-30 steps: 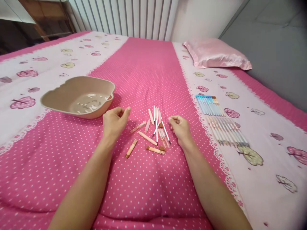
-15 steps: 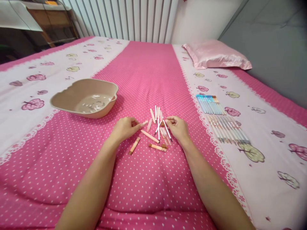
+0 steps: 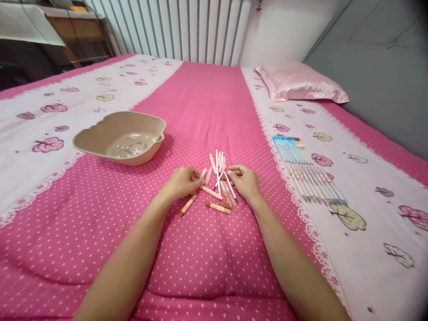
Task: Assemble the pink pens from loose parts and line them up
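My left hand (image 3: 185,182) is closed, thumb and fingers pinching the upper left end of a peach pen barrel (image 3: 211,192). Just beyond its fingertips lies a short pink barrel piece (image 3: 203,173). Across the small pile, my right hand (image 3: 245,182) has its fingers curled together at the top of a white pen refill (image 3: 230,186); its grip is partly hidden. Between the hands lie more white refills (image 3: 219,167), pink grips (image 3: 209,175) and clear tubes (image 3: 228,192). Nearer me are two peach pieces with brown ends, one left (image 3: 187,205) and one right (image 3: 218,207).
A beige basin (image 3: 96,149) with small white bits inside stands at the left. To the right lie a row of blue pens (image 3: 290,149) and a row of pale pens (image 3: 316,183). A pink pillow (image 3: 301,82) rests at the far right of the bed, beside a grey panel (image 3: 377,76).
My left hand has moved from the short pink piece to the peach barrel's end. My right hand has shifted slightly left and nearer, with the white refill moving along.
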### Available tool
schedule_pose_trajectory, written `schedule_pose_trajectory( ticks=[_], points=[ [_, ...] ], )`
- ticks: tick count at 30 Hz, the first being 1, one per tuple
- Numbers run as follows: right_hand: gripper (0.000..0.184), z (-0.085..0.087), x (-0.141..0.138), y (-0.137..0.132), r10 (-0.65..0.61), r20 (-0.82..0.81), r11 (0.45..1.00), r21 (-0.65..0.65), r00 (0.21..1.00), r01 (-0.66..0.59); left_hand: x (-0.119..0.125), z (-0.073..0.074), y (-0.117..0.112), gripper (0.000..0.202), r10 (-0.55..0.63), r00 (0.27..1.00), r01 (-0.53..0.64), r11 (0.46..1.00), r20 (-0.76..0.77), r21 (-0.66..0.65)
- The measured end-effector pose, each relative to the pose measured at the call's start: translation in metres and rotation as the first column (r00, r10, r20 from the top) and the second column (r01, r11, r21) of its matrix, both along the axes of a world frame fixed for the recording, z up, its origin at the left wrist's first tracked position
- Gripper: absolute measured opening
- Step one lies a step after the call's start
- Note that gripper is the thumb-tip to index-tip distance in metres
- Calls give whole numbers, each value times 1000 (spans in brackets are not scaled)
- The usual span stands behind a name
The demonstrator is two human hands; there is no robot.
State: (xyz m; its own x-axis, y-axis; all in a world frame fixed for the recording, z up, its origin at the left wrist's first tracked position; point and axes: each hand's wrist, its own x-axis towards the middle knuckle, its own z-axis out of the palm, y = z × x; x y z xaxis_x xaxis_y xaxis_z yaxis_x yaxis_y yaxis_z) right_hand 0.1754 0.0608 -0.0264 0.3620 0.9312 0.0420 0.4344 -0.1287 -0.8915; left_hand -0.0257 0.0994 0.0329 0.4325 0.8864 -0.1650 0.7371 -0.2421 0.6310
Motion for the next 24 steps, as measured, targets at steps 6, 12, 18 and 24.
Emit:
schedule_pose_trajectory(
  ticks=[6,12,18,24],
  points=[
    [20,1,0,0,-19,131,999,33,991,15,-1,-3,1,25,1,999,1,999,37,-48],
    [19,5,-2,-2,-21,136,1000,25,991,18,-2,-2,1,28,26,998,-23,998,53,-59],
    [18,3,-2,-1,-14,120,1000,26,993,11,-2,-3,0,24,31,997,-28,998,64,-59],
    [19,2,-1,0,-18,142,1000,22,990,15,-4,-6,3,23,5,996,0,998,84,-61]
  ],
)
